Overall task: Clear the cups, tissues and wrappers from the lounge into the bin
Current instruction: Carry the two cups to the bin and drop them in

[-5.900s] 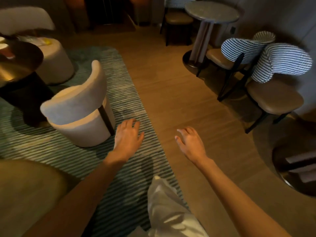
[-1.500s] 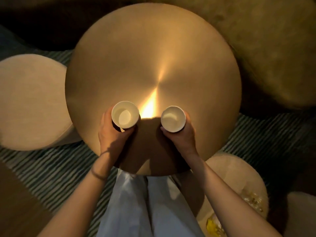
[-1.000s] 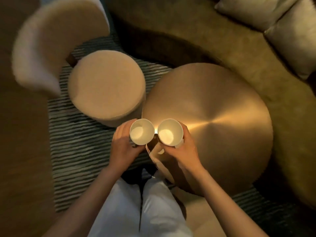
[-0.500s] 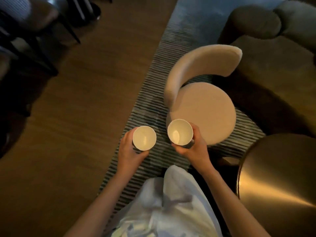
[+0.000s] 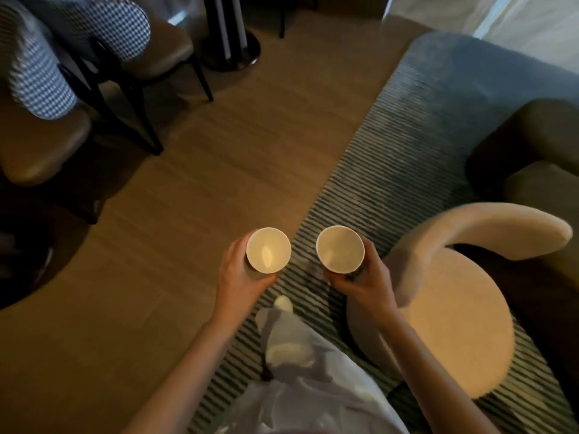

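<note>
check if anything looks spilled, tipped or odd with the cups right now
Nothing stands out. The left hand holds one paper cup and the right hand the other cup, both upright, mouths up, looking empty. No spill shows on the wood floor or striped rug.

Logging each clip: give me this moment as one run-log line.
phase: carrying | left hand: holds left cup upright | right hand: holds right cup upright | bin: not in view | beside: cream chair
</note>
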